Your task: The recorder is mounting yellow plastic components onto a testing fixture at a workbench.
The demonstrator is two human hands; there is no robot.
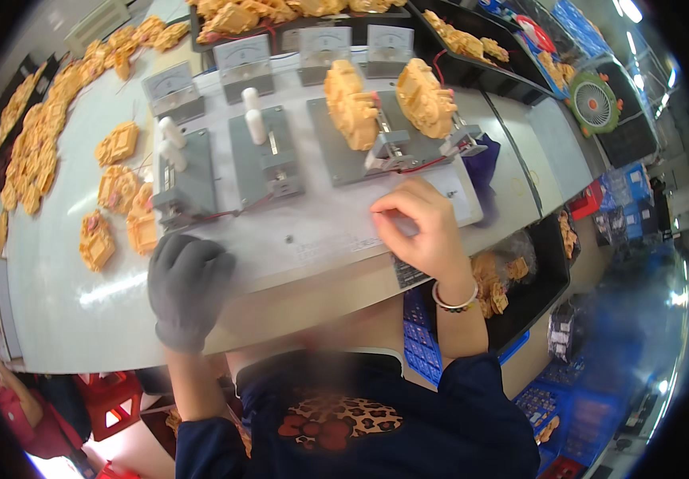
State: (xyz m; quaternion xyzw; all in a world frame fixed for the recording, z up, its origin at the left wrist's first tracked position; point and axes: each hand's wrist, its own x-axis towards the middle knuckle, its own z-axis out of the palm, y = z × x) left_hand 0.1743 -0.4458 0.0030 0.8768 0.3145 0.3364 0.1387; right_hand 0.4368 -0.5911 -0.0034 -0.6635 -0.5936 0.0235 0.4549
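My left hand, in a grey glove, is curled above the table's near edge, beside the nearest clamp; its fingertips are hidden. My bare right hand has thumb and index finger pressed together over the white board; anything between them is too small to make out. Just beyond it, two yellow moulded parts stand on a grey fixture with metal clamps. To the left are two more grey fixtures, each bearing white posts and no yellow part.
Several dial meters line the board's back. Yellow parts lie on the table's left, with a larger pile beyond. Black trays stand behind. A black bin and a green fan are at the right. Another person's arm shows lower left.
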